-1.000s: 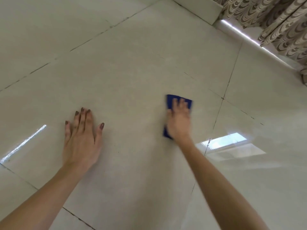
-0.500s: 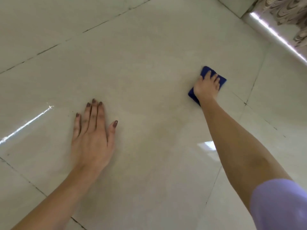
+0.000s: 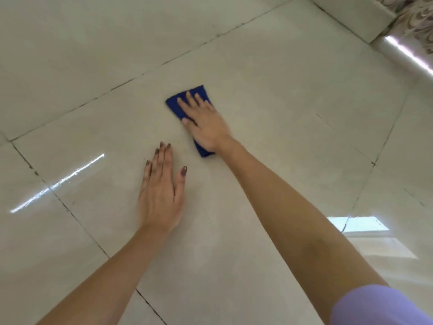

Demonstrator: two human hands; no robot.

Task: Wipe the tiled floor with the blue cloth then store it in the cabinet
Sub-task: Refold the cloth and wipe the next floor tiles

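Note:
A folded blue cloth (image 3: 178,104) lies flat on the glossy cream tiled floor (image 3: 269,95), a little above the middle of the view. My right hand (image 3: 203,124) presses flat on top of it, fingers spread, covering most of the cloth. My left hand (image 3: 161,191) rests palm down on the same tile, just below and left of the cloth, fingers together and empty. No cabinet is in view.
Dark grout lines (image 3: 77,106) cross the floor. A white skirting or low ledge (image 3: 351,17) runs along the top right, with a patterned curtain (image 3: 419,15) beyond it. Bright window reflections (image 3: 358,225) shine on the tiles at right.
My right hand has slid the cloth back from the far right toward the left, close to my left hand. The left hand stays planted on the tile.

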